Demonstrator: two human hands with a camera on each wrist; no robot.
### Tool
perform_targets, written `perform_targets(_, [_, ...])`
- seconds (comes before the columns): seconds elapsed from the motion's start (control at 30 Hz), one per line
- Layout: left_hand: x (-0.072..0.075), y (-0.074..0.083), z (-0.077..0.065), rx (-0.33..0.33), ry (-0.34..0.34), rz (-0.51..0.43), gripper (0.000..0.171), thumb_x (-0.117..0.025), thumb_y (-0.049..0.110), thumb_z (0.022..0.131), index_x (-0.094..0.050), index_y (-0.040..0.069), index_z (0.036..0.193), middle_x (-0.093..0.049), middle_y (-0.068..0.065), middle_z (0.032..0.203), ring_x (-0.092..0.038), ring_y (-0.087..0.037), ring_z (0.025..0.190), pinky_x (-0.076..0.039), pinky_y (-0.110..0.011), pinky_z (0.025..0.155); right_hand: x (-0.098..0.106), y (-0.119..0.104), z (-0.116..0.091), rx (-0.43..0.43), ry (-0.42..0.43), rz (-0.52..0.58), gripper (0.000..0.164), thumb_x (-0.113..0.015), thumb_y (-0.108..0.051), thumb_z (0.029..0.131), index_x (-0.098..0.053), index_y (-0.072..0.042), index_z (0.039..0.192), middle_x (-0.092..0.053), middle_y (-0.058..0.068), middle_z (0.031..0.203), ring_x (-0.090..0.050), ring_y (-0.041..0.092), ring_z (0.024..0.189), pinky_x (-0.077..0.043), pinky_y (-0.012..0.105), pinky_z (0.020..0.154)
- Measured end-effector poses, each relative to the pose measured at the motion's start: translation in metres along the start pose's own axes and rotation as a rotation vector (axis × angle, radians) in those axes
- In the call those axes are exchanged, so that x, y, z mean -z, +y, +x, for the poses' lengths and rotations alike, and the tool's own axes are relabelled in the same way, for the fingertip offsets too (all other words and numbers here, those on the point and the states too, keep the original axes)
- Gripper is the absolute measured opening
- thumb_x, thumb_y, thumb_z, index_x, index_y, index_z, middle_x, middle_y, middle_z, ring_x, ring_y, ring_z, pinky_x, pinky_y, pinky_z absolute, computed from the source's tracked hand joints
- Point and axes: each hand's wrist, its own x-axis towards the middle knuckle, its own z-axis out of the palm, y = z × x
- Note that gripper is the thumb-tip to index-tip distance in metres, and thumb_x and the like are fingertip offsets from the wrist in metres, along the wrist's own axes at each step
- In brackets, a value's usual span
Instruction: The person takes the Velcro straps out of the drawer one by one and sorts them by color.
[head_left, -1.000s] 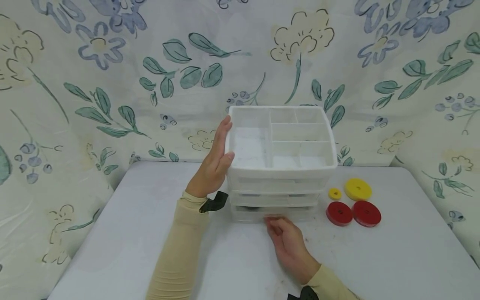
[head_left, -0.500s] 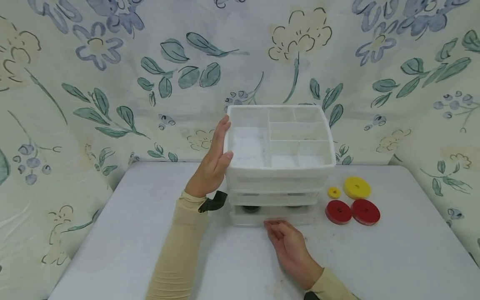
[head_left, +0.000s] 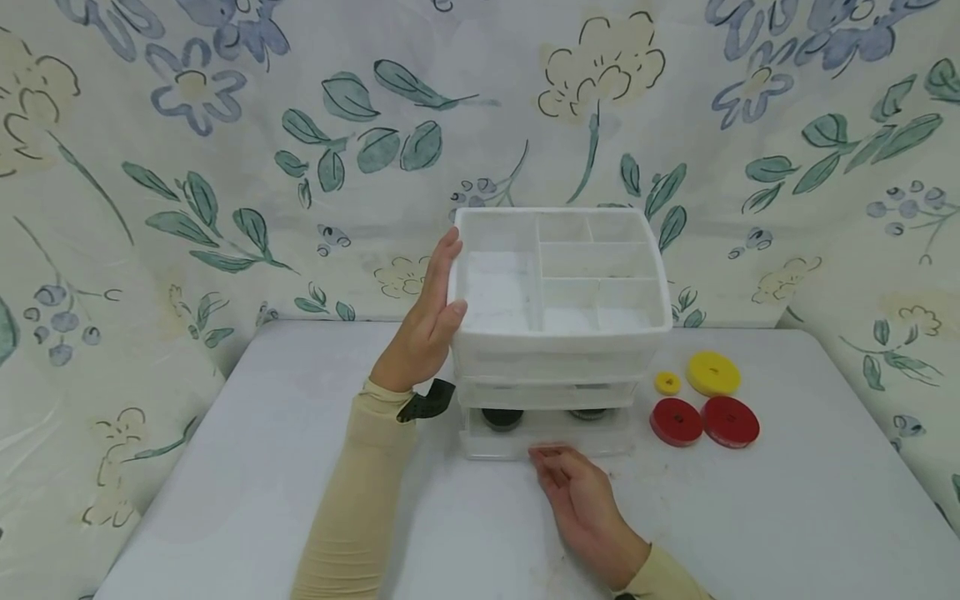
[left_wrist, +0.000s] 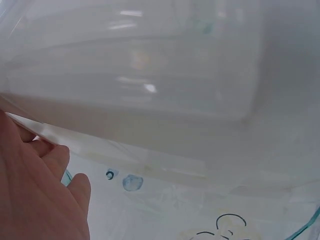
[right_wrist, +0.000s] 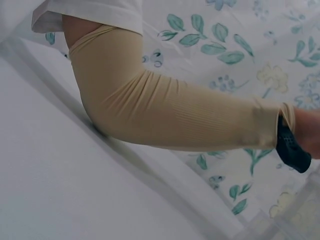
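A white plastic drawer organizer (head_left: 562,354) stands upright on the table, with a divided tray on top. My left hand (head_left: 420,337) lies against its left side, fingers extended; in the left wrist view the same hand (left_wrist: 40,190) appears at the edge of the blurred white wall. At the front, my right hand (head_left: 585,508) grips the front edge of the clear bottom drawer (head_left: 487,447) with curled fingers. That drawer is partly pulled out. Inside it show a black round disc (head_left: 502,418) and a second dark disc (head_left: 590,413), partly covered by the drawer above.
Right of the organizer lie a large yellow disc (head_left: 713,373), a small yellow disc (head_left: 667,383) and two red discs (head_left: 677,422). Floral cloth (head_left: 360,250) hangs behind the white table (head_left: 315,400). A tan-sleeved arm (right_wrist: 175,110) crosses the right wrist view.
The bottom drawer has slid out toward me with my right hand at its front, and the dark discs inside have come into sight. My left hand has stayed on the organizer's side.
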Motion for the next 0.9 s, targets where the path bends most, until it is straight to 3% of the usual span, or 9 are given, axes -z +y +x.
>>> perform_targets(0.37, [0.0,0.001,0.001,0.013,-0.005,0.003,0.067,-0.032,0.025,0.1,-0.01,-0.001,0.158,-0.004,-0.011,0.168,-0.004,-0.022,0.154,-0.007,-0.043,0.124,0.003,0.002,-0.006,-0.018,-0.02,-0.019,0.034,-0.049,-0.001,0.097,-0.042,0.009,0.129,-0.049,0.014,0.131,-0.054,0.018,0.121,-0.04,0.03,0.106])
perform_targets(0.67, [0.0,0.001,0.001,0.009,-0.002,-0.001,0.067,-0.032,0.024,0.1,-0.01,-0.002,0.158,-0.004,-0.012,0.168,-0.004,-0.022,0.154,-0.007,-0.043,0.123,0.008,0.003,-0.01,-0.012,-0.047,-0.029,0.029,-0.047,0.001,0.096,-0.042,0.009,0.124,-0.05,0.013,0.126,-0.057,0.014,0.114,-0.045,0.024,0.098])
perform_targets(0.9, [0.001,0.002,0.001,0.013,-0.006,-0.005,0.066,-0.032,0.023,0.101,-0.01,-0.001,0.158,-0.004,-0.011,0.168,-0.004,-0.023,0.154,-0.006,-0.044,0.123,0.012,0.004,-0.014,-0.04,-0.053,-0.07,0.029,-0.047,-0.001,0.098,-0.041,0.007,0.125,-0.05,0.013,0.127,-0.057,0.014,0.116,-0.039,0.03,0.107])
